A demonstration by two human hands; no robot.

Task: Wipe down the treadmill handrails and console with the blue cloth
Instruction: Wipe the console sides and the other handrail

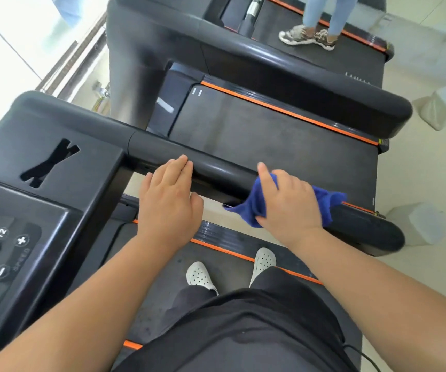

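At frame centre, the cloth (323,202) is gripped on the handrail (216,167) by the right hand (289,200) (left hand (170,200) flat, fingers released).

A pale tiled floor (431,162) is seen, brightly lit. Beside it, a second treadmill (270,122) with orange trim is set, and a third (337,36) lies beyond that, where another person's legs and trainers (307,37) are visible. Past the second treadmill's front end, a glazed wall or window (15,44) is washed out by daylight. Two pale blocks (441,108) rest on the floor behind the second treadmill's rear end.
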